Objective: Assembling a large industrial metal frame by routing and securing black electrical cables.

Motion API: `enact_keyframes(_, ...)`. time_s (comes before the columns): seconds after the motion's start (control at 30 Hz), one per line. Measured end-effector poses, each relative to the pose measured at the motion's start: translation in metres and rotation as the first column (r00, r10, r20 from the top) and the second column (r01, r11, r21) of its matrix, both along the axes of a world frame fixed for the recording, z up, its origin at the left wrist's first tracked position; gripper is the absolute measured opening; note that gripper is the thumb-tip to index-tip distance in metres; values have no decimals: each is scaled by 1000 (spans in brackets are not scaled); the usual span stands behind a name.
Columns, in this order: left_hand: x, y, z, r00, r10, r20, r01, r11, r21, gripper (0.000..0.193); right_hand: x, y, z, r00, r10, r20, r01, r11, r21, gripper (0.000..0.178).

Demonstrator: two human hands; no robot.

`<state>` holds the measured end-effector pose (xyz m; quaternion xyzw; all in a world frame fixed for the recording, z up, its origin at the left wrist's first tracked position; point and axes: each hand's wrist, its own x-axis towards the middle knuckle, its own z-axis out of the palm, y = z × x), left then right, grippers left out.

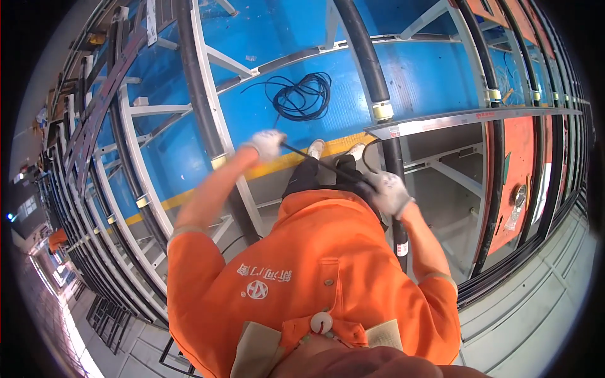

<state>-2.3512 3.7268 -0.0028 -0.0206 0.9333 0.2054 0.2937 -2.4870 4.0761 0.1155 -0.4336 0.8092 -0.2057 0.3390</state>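
Cord (323, 164): black, spanning left hand (268, 145) to right hand (389, 194)
Left hand: closed on cord
Right hand: likewise, nearer the body
Handling: even tension probably best, avoiding kinks
Coil (323, 94): loose, on blue floor (403, 72)

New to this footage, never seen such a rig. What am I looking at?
No robot here: one picture, from a wide fisheye camera on a person's head, looking down past their orange shirt; the lens bends straight edges. The white-gloved left hand and white-gloved right hand hold a thin black flexible cord running between them. A loose black coil lies on the blue floor ahead. At right, a long silver metal bar lies across black bars.
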Motion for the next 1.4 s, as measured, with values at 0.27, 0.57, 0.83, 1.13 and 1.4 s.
enact_keyframes(0.27, -10, -180, -58, 987, 24, -158, -102, 858, -503, 26, -27, 62, -19, 986, 137, 98, -169, 825, 539, 20)
enact_keyframes(0.57, -87, -62, 295, 350, -129, -928, -408, 871, -275, 34, -43, 39, -9, 965, -139, 221, 41, 916, 399, 20)
enact_keyframes(0.83, -70, -57, 344, -71, -185, -980, -417, 898, -140, 30, -28, 3, -2, 990, -91, 111, 113, 970, -215, 24)
enact_keyframes(1.13, -73, -3, 363, -179, 212, -961, -136, 962, 238, 28, -40, -246, -24, 942, 157, 298, -116, 982, -150, 56)
enact_keyframes(1.4, -2, -58, 368, -286, 448, -847, -45, 877, 479, 30, -139, -241, -109, 885, -466, 8, 453, 855, -253, 38)
